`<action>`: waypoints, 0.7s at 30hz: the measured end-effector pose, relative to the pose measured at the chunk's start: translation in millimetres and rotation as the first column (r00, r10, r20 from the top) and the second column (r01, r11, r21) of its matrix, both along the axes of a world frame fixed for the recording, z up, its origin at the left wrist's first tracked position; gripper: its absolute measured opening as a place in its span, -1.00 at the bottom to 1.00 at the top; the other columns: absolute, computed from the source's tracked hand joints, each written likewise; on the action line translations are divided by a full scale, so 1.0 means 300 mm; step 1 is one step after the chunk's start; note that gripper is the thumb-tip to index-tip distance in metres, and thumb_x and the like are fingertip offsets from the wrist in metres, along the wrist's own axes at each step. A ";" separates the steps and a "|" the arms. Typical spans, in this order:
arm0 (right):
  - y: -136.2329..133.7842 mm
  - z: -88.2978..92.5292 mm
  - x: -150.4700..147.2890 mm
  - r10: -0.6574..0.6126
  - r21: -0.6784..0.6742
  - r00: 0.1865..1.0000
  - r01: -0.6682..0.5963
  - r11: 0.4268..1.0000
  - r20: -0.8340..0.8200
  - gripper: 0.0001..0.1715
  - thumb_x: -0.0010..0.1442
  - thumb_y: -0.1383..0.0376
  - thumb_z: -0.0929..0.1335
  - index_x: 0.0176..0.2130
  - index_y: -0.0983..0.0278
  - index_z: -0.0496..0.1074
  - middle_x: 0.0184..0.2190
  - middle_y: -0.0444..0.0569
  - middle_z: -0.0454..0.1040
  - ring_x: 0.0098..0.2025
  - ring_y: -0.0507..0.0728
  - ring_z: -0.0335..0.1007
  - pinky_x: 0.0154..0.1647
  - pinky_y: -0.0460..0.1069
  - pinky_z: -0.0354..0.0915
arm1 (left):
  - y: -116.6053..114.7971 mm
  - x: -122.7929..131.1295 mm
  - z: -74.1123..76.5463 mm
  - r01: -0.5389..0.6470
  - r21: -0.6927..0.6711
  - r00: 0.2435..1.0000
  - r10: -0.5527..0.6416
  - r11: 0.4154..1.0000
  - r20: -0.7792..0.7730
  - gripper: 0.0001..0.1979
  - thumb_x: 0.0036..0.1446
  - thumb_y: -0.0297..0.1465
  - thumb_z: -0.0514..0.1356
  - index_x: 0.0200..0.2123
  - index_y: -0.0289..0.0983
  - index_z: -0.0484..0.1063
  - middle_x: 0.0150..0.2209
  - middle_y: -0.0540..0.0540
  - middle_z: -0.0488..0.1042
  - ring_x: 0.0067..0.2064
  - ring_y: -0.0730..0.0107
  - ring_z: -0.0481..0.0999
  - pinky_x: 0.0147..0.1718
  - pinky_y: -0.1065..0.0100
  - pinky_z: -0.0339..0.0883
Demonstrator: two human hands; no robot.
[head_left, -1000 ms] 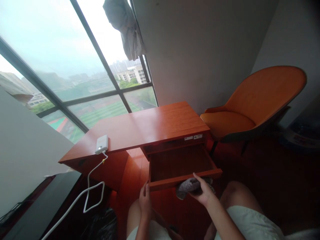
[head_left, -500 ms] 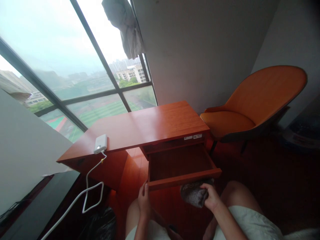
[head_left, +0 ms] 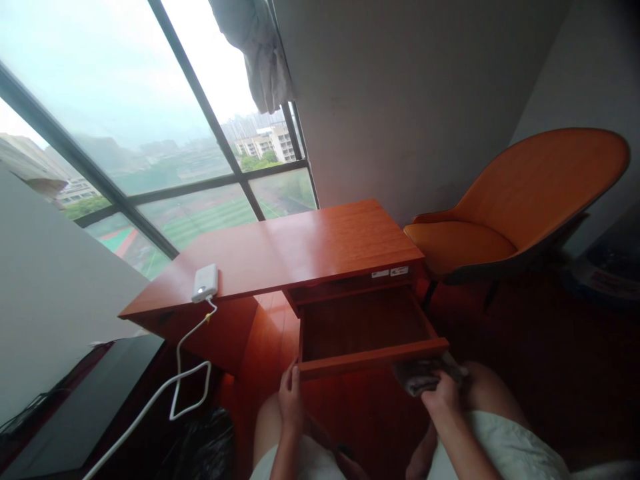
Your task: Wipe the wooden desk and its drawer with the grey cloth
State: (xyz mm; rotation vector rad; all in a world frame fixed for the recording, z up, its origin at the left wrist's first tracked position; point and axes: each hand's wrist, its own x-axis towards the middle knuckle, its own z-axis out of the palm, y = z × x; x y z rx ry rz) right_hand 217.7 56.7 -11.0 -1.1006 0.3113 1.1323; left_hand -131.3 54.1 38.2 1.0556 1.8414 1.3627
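The right hand (head_left: 443, 400), closed around a grey cloth (head_left: 423, 375), has carried it rightward since a moment ago; it now sits just below the open drawer's (head_left: 373, 360) right front corner, beside the knee. The left hand (head_left: 290, 395) stays touching the drawer's left corner, and I cannot tell whether it grips.

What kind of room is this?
Probably a high-rise bedroom or hotel room: a wooden desk with an open drawer, an orange lounge chair, and a big window overlooking city buildings.

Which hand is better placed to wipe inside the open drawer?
Right, probably: the right hand grips the cloth just below the drawer's right front corner, while the left hand is bare at its left corner.
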 end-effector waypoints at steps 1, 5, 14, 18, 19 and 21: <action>-0.004 0.007 0.015 -0.021 -0.038 1.000 0.021 0.999 0.009 -0.78 -0.19 0.44 0.30 -0.48 0.14 0.26 -0.65 -0.36 0.44 -0.50 0.01 0.43 -0.43 -0.08 0.41 | -0.002 0.001 0.001 0.000 0.005 1.000 0.000 1.000 0.001 -0.46 0.09 0.01 0.11 -0.10 -0.30 0.51 -0.03 -0.25 0.57 0.15 0.00 0.44 0.15 0.13 0.27; -0.023 0.054 0.029 0.023 -0.147 0.995 -0.008 0.989 0.099 -0.73 -0.25 0.49 0.33 -0.52 0.15 0.25 -0.67 -0.33 0.42 -0.54 0.04 0.40 -0.47 -0.03 0.42 | -0.006 0.008 0.006 -0.005 0.030 1.000 0.004 1.000 0.009 -0.43 0.08 0.03 0.11 -0.08 -0.31 0.51 -0.01 -0.25 0.56 0.14 -0.01 0.44 0.16 0.11 0.25; -0.009 0.156 -0.050 0.031 -0.290 0.967 0.045 0.956 0.253 -0.72 -0.22 0.33 0.41 -0.40 0.12 0.34 -0.64 -0.22 0.46 -0.47 0.19 0.44 -0.48 0.09 0.42 | -0.013 0.012 0.003 -0.018 0.039 1.000 0.017 0.999 0.009 -0.44 0.05 0.04 0.14 -0.12 -0.30 0.53 -0.03 -0.25 0.57 0.12 -0.02 0.46 0.15 0.08 0.26; -0.018 0.216 -0.131 0.029 -0.212 0.969 0.024 0.977 0.243 -0.61 -0.25 0.31 0.45 -0.32 0.10 0.36 -0.54 -0.23 0.53 -0.33 0.18 0.49 -0.39 0.06 0.45 | -0.010 0.012 -0.002 -0.033 0.019 0.999 0.033 0.999 0.000 -0.44 0.06 0.04 0.13 -0.12 -0.31 0.53 -0.04 -0.26 0.57 0.12 -0.04 0.46 0.14 0.07 0.27; -0.029 0.229 -0.149 0.027 -0.166 0.976 0.010 0.986 0.218 -0.59 -0.26 0.31 0.45 -0.33 0.09 0.35 -0.51 -0.25 0.54 -0.32 0.16 0.48 -0.38 0.05 0.44 | -0.010 0.012 -0.002 -0.031 0.019 1.000 0.031 0.999 0.000 -0.43 0.06 0.03 0.13 -0.12 -0.32 0.53 -0.04 -0.26 0.57 0.12 -0.04 0.46 0.14 0.07 0.27; -0.057 0.245 -0.175 0.025 -0.067 0.987 -0.015 0.998 0.159 -0.63 -0.26 0.36 0.44 -0.39 0.10 0.32 -0.50 -0.30 0.50 -0.36 0.09 0.43 -0.42 -0.01 0.41 | -0.009 0.013 -0.001 -0.022 0.027 1.000 0.022 0.999 0.006 -0.43 0.07 0.03 0.12 -0.11 -0.32 0.52 -0.02 -0.27 0.57 0.13 -0.04 0.45 0.15 0.07 0.26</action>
